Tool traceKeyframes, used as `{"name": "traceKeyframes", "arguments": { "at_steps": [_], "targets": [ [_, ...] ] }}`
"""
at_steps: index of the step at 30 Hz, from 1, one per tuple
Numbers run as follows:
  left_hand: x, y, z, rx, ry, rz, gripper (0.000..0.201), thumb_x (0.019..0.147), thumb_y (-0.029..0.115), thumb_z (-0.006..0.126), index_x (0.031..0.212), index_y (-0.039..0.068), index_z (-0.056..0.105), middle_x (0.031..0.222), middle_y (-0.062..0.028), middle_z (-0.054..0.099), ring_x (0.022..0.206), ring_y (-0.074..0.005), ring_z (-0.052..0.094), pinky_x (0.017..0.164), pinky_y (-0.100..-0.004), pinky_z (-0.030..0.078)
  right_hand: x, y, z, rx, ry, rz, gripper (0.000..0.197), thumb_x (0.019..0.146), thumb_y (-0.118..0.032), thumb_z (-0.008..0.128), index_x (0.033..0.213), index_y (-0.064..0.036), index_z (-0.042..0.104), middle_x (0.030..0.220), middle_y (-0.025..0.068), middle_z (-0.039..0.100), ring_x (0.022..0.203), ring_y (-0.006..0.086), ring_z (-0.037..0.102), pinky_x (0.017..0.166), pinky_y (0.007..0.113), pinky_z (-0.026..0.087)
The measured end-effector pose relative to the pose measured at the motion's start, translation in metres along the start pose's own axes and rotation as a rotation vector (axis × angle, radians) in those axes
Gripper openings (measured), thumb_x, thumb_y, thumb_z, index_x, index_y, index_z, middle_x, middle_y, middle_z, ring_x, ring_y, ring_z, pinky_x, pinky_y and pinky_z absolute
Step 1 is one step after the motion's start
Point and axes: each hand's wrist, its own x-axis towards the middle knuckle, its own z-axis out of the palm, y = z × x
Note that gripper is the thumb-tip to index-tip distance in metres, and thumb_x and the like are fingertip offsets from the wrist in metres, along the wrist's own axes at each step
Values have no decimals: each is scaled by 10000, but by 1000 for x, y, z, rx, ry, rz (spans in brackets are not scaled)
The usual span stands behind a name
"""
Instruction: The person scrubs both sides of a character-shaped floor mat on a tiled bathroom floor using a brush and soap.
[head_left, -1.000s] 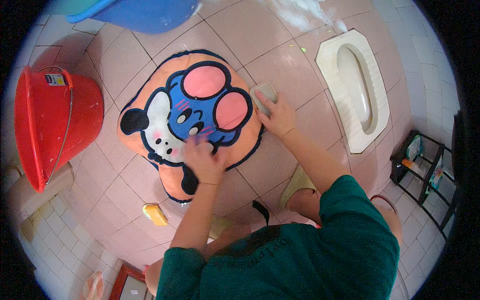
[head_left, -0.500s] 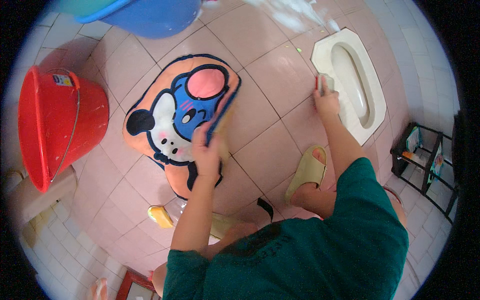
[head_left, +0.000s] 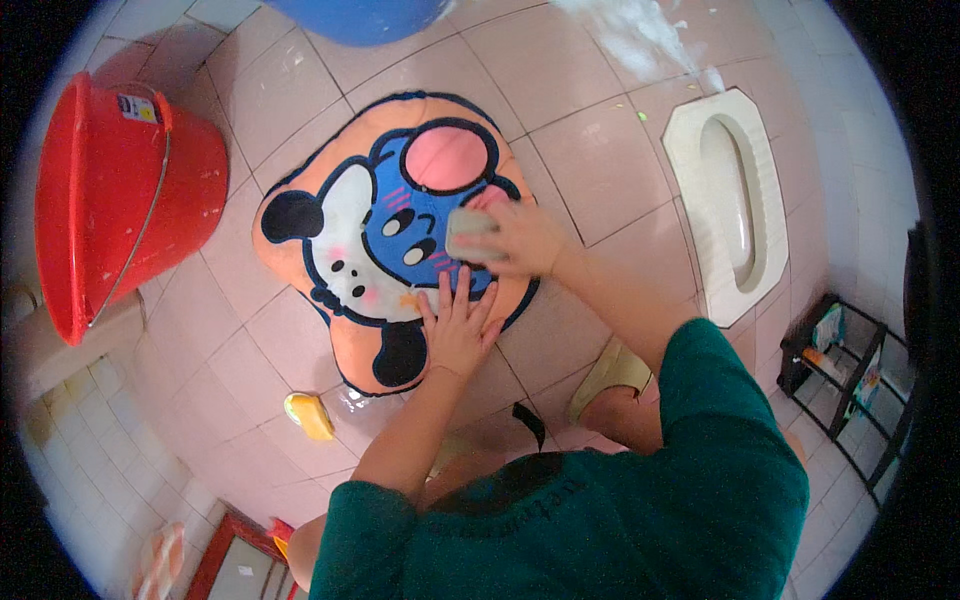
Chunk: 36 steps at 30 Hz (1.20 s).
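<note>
A plush-looking cartoon floor mat (head_left: 330, 235), orange with a blue and a white figure and dark outlines, lies spread on the tiles. My left hand (head_left: 458, 330) rests on its near edge, fingers spread, pressing it flat. Closed around a pale grey block that looks like a scrub brush (head_left: 465, 232), my right hand (head_left: 525, 240) is over the mat's right part. Motion blurs this hand a little, and the underside of the brush is hidden. A yellow bar of soap (head_left: 314, 417) lies to the left, near my left forearm.
At left a red bucket (head_left: 190, 195) lies tipped toward the wall. A blue basin (head_left: 365, 20) stands at the far edge. To the right are a white squat toilet (head_left: 680, 170) and a black rack (head_left: 835, 355). White foam (head_left: 640, 40) covers floor tiles at far right.
My right hand has moved left from beside the squat toilet onto the mat, carrying the brush. The mat's right side, previously lifted, now lies flat under my left hand.
</note>
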Motion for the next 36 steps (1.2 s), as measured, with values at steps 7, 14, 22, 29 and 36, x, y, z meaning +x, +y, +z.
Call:
{"name": "traceKeyframes", "arguments": {
  "at_steps": [7, 14, 22, 29, 36],
  "targets": [
    [20, 6, -4, -45, 1, 18, 646, 849, 488, 650, 1443, 352, 435, 1608, -118, 179, 1481, -384, 118, 1086, -717, 121, 88, 81, -34, 15, 275, 607, 561, 800, -372, 693, 1346, -363, 563, 1069, 171, 581, 916, 343, 634, 786, 457, 527],
    [10, 13, -5, -71, -264, 56, 625, 886, 539, 563, 1460, 333, 425, 1611, -136, 173, 1482, -415, 103, 1053, -755, 131, 63, -45, -7, 69, -228, 12, 588, 730, -312, 724, 1302, -316, 590, 1131, 231, 585, 966, 384, 634, 795, 482, 541],
    [3, 20, -16, -247, -147, 214, 594, 884, 472, 596, 1442, 319, 461, 1609, -80, 221, 1498, -311, 117, 1155, -633, 81, 50, 28, -17, -125, 261, 409, 603, 778, -286, 701, 1363, -283, 555, 1189, 278, 557, 1074, 406, 585, 879, 487, 516],
    [-43, -28, -51, -416, 288, -900, 842, 719, 449, 786, 1335, -23, 457, 1371, -208, 451, 1253, -374, 418, 1025, -541, 326, 73, -60, -25, 125, 108, 485, 528, 776, -270, 674, 1301, -246, 619, 1127, 214, 607, 1018, 382, 601, 846, 450, 521],
    [-62, -25, -19, -217, 320, -966, 1106, 658, 536, 817, 1420, -61, 281, 1370, -267, 382, 1253, -443, 382, 1038, -539, 321, 106, -110, 63, -115, -6, -510, 446, 773, -377, 711, 1215, -396, 661, 990, 136, 544, 879, 342, 586, 744, 422, 515]
  ]
}}
